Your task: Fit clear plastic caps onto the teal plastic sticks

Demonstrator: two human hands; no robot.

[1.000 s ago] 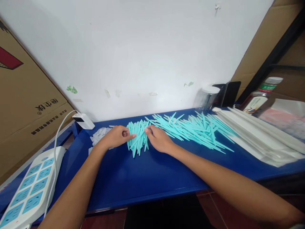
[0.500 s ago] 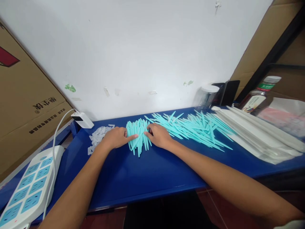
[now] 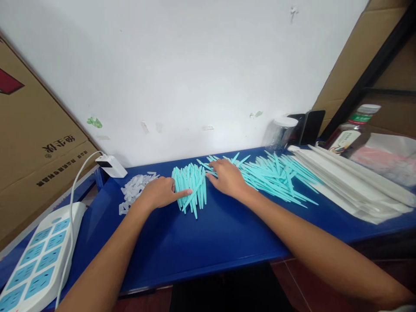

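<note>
On the table (image 3: pixel 201 247), the stick bundle (image 3: pixel 195 180) is flanked by plastic bits (image 3: pixel 133 188) at left and the stick pile (image 3: pixel 276 180) at right; a jar (image 3: pixel 281 135) is placed behind the latter

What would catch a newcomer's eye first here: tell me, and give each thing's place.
The bright turquoise sticks stand out first against the blue table: a gathered bundle at the middle, and a looser pile spread to its right. The left hand lays its thumb over the bundle, while the right hand is at the loose pile's left end. After that, the white power strip with blue socket panels, at the lower left.
</note>
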